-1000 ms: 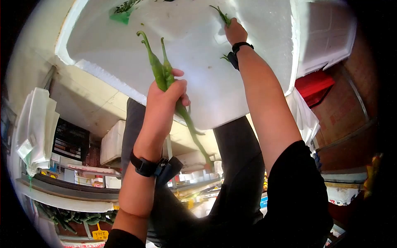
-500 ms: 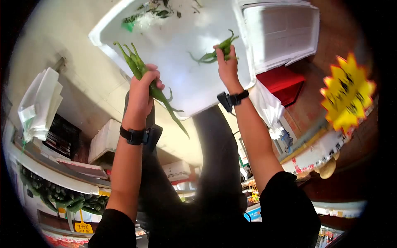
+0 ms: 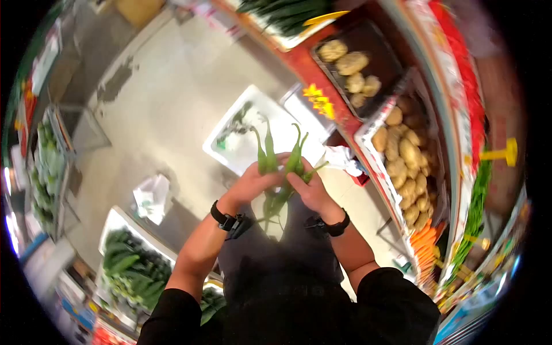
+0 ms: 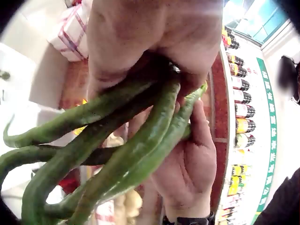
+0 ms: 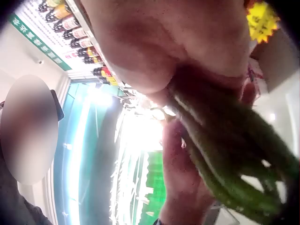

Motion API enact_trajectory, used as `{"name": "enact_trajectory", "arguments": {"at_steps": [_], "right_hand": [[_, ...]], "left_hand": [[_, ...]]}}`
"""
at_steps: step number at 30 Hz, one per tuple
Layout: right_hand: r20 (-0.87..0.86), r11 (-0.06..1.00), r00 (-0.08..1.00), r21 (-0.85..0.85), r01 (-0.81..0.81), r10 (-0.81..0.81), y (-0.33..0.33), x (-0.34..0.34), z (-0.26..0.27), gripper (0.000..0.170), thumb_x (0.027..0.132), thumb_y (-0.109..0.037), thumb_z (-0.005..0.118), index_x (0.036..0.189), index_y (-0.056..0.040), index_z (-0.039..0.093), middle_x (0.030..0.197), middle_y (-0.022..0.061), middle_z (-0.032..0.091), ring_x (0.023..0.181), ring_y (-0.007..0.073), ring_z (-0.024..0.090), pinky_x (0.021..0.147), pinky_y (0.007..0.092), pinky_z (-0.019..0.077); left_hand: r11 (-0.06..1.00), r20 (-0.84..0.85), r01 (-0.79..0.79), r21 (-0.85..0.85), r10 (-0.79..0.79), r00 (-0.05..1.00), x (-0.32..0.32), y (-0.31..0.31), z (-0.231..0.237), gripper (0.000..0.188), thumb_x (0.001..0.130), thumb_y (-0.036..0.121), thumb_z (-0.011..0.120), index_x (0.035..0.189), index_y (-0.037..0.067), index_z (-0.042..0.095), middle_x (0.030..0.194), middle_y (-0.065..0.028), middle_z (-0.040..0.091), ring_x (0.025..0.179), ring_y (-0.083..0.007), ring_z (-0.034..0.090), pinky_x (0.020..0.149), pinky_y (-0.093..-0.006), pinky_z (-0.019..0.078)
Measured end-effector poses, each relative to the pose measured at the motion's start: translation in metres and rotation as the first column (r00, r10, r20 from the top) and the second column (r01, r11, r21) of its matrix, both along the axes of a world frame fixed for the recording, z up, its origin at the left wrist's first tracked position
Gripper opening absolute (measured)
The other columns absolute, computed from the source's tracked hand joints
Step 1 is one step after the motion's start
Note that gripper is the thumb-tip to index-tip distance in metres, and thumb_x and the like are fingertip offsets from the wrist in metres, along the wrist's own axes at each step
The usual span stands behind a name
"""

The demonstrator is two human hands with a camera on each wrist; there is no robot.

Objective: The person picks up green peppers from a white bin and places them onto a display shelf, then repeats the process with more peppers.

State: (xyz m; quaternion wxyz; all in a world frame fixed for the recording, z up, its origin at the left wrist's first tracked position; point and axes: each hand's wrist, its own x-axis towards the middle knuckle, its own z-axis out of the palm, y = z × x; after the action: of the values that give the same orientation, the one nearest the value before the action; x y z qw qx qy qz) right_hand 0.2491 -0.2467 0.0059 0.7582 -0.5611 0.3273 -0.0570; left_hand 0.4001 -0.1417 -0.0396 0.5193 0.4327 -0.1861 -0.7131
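Both hands are side by side in front of the body, each gripping long green chili peppers. The left hand (image 3: 253, 183) holds green peppers (image 3: 266, 154) with their stem ends pointing up and away. Curled fingers of the right hand (image 3: 313, 194) grip more green peppers (image 3: 295, 156), stems likewise upward; pepper tips hang below the hands. Close up in the left wrist view, several long curved peppers (image 4: 150, 136) trail from the left hand (image 4: 154, 37), with the right hand (image 4: 187, 173) close beside. The right wrist view shows a blurred pepper bunch (image 5: 229, 136) under the right hand (image 5: 173, 42).
Beyond the hands, a white foam box (image 3: 214, 148) stands on the floor with green scraps inside. To the right is a stall with potatoes (image 3: 409, 154), a dark potato tray (image 3: 382, 63) and carrots (image 3: 424, 247). Leafy greens (image 3: 132, 267) lie in a box at lower left.
The view has risen and drawn back from the foam box. Both hands, earlier apart over the box, have come together before the body, still holding peppers.
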Motion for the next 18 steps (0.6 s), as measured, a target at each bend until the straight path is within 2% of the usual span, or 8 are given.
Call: {"name": "enact_trajectory", "arguments": {"at_steps": [3,4,7,8,11,12,15,18], "right_hand": [[0.133,0.936,0.928,0.003,0.351,-0.349,0.027,-0.024,0.044,0.027,0.097,-0.011,0.051,0.122,-0.0017,0.046,0.111,0.0061,0.057,0.102,0.0137,0.055,0.09,0.0281,0.0448],[0.181,0.902,0.886,0.011,0.432,-0.427,0.034,-0.032,0.046,0.025,0.098,-0.014,0.05,0.118,-0.0014,0.048,0.108,0.0064,0.058,0.099,0.0126,0.055,0.087,0.0281,0.0449],[0.097,0.847,0.846,-0.041,0.53,-0.524,0.044,-0.064,0.087,0.025,0.098,-0.018,0.05,0.116,-0.001,0.05,0.105,0.0064,0.058,0.095,0.0124,0.055,0.085,0.028,0.045],[0.137,0.839,0.842,-0.097,0.536,-0.522,0.045,-0.078,0.095,0.027,0.098,-0.021,0.052,0.114,-0.0001,0.053,0.103,0.0069,0.059,0.092,0.0129,0.056,0.083,0.0282,0.0454],[0.163,0.823,0.838,-0.166,0.543,-0.52,0.048,-0.132,0.12,0.029,0.096,-0.022,0.055,0.113,0.001,0.056,0.1,0.0066,0.061,0.091,0.0134,0.057,0.083,0.0283,0.0457],[0.148,0.787,0.823,-0.24,0.568,-0.549,0.049,-0.153,0.122,0.032,0.094,-0.023,0.058,0.114,0.002,0.058,0.099,0.0065,0.063,0.088,0.0128,0.059,0.08,0.0276,0.0468],[0.225,0.683,0.73,-0.256,0.684,-0.646,0.058,-0.218,0.142,0.034,0.093,-0.023,0.06,0.115,0.0025,0.059,0.096,0.0051,0.064,0.085,0.0111,0.059,0.075,0.0264,0.0476],[0.225,0.658,0.733,-0.329,0.677,-0.642,0.062,-0.293,0.148,0.035,0.093,-0.023,0.061,0.116,0.0023,0.059,0.092,0.0038,0.065,0.08,0.0099,0.059,0.071,0.0256,0.0479]], "left_hand": [[0.992,-0.051,-0.027,-0.121,0.02,0.998,-0.034,-0.003,0.06,0.053,0.092,0.01,0.056,0.142,0.002,0.037,0.119,-0.0048,0.056,0.102,-0.0126,0.055,0.088,-0.0287,0.0466],[0.986,0.042,0.066,-0.153,-0.061,0.997,-0.043,-0.006,0.09,0.055,0.093,0.012,0.058,0.142,0.002,0.036,0.118,-0.0035,0.057,0.103,-0.0114,0.054,0.089,-0.0277,0.0455],[0.977,0.089,0.136,-0.167,-0.122,0.988,-0.077,-0.006,0.137,0.054,0.091,0.011,0.06,0.139,0.001,0.038,0.116,-0.0033,0.057,0.102,-0.0109,0.054,0.088,-0.0276,0.046],[0.963,0.2,0.2,-0.179,-0.163,0.966,-0.088,-0.006,0.142,0.051,0.089,0.008,0.059,0.137,0.001,0.04,0.113,-0.0036,0.058,0.099,-0.0109,0.055,0.086,-0.0273,0.0468],[0.952,0.208,0.25,-0.176,-0.212,0.955,-0.134,-0.005,0.163,0.05,0.087,0.005,0.059,0.134,0.001,0.042,0.109,-0.004,0.059,0.095,-0.0108,0.056,0.081,-0.027,0.0477],[0.951,0.258,0.271,-0.152,-0.226,0.939,-0.151,-0.004,0.173,0.042,0.085,0.003,0.057,0.126,0.0,0.05,0.103,-0.0038,0.061,0.09,-0.0106,0.057,0.077,-0.0271,0.0477],[0.918,0.408,0.356,-0.175,-0.261,0.875,-0.209,-0.006,0.177,0.032,0.083,0.004,0.057,0.114,-0.001,0.056,0.092,-0.0025,0.062,0.082,-0.0101,0.058,0.069,-0.027,0.0476],[0.883,0.491,0.443,-0.154,-0.32,0.81,-0.28,-0.008,0.2,0.024,0.082,0.007,0.057,0.105,-0.001,0.059,0.085,-0.0018,0.061,0.075,-0.0101,0.058,0.063,-0.0267,0.0468]]}}
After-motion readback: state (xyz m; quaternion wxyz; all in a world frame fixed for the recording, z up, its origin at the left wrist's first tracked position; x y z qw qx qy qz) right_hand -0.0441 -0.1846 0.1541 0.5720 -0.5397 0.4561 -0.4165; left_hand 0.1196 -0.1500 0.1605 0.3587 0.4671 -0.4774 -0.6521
